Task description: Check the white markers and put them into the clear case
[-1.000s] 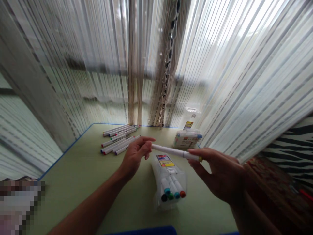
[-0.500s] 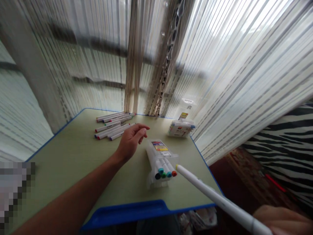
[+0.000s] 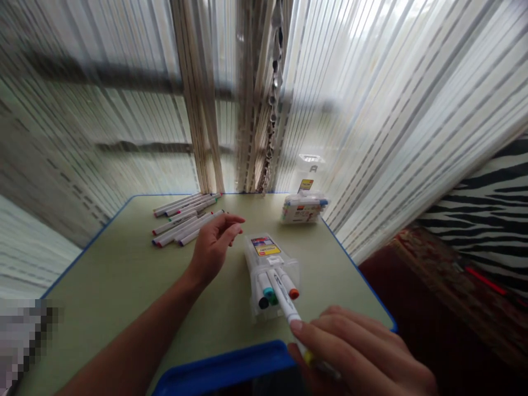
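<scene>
Near case [image 3: 274, 260]: clear, glossy plastic; markers [image 3: 284, 296]: smooth plastic; tabletop [image 3: 322, 269]: smooth, nearly matt; curtain [image 3: 371, 126]: sheer cloth, as I see them from afar

Left forearm [image 3: 142, 330] slanted inward; left grip [image 3: 212, 245] loosely curled; right grip [image 3: 358, 349] lower, knuckles up, pinching.

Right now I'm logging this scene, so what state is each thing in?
Right hand: closed on the yellow-ended marker
Yellow-ended marker: gripped, far end at near case
Left hand: fingers curled, nothing visibly held
Near case: several markers inside
Far case: lid raised
Loose markers: lying on table
Curtains: hanging
</scene>
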The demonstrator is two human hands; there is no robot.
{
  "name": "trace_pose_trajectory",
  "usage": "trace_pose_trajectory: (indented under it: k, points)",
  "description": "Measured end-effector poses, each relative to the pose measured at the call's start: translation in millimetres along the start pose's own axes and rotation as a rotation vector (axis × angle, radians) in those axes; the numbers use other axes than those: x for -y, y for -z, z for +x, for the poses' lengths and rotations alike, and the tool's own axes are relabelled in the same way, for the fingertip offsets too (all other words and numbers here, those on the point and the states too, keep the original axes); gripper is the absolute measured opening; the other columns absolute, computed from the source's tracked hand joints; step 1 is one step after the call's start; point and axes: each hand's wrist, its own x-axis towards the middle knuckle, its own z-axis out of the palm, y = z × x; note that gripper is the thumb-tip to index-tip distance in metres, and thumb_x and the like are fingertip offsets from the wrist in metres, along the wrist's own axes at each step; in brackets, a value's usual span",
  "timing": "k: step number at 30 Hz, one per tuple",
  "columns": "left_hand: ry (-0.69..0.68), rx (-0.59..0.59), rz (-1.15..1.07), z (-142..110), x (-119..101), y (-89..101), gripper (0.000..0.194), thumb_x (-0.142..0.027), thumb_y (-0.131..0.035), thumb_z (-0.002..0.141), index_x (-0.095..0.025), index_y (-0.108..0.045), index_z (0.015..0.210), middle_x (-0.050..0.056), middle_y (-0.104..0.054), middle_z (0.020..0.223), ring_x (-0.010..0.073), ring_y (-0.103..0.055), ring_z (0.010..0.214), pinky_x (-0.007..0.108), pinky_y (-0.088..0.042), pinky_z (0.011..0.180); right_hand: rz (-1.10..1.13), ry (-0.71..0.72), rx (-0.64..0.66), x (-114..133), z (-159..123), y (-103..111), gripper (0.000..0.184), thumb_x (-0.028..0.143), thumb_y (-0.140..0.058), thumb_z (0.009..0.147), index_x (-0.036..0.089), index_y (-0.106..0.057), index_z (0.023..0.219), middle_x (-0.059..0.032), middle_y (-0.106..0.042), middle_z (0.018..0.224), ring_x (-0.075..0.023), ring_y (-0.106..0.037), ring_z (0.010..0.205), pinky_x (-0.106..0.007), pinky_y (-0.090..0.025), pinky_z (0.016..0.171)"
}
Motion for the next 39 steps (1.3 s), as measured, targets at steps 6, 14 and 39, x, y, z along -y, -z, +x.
trace_pose_trajectory:
  k: [6,14,39]
  points:
    - [0.021,0.022,0.003,0,0,-1.0,0.02,-0.029,-0.065,0.084,-0.014,-0.072,0.095,0.001,-0.066,0.075,0.012,-0.051,0.06,0.025,-0.042,0.057,0.037,-0.038,-0.017,-9,-1,-10,0.027,0.007,-0.071,0.083,0.013,-0.07,0.11,-0.0045,-0.076,0.077,-0.0164,-0.071,0.062,-0.025,-0.061,0.061]
    - [0.03,0.03,-0.007,-2,0,-1.7,0.02,-0.028,-0.065,0.084,-0.014,-0.073,0.097,0.002,-0.066,0.078,0.0122,-0.05,0.062,0.026,-0.041,0.058,0.025,-0.088,-0.005,-14,1,-16,0.026,0.014,-0.069,0.088,0.01,-0.071,0.114,-0.0073,-0.077,0.082,-0.0181,-0.074,0.07,-0.026,-0.062,0.065]
    - [0.036,0.065,-0.03,2,12,5.4,0.018,-0.024,-0.065,0.086,-0.017,-0.073,0.101,0.002,-0.066,0.081,0.0113,-0.052,0.063,0.025,-0.042,0.06,0.01,-0.138,-0.064,-22,-5,-24,0.027,0.018,-0.066,0.093,0.009,-0.068,0.118,-0.0051,-0.072,0.075,-0.0163,-0.065,0.063,-0.031,-0.051,0.058]
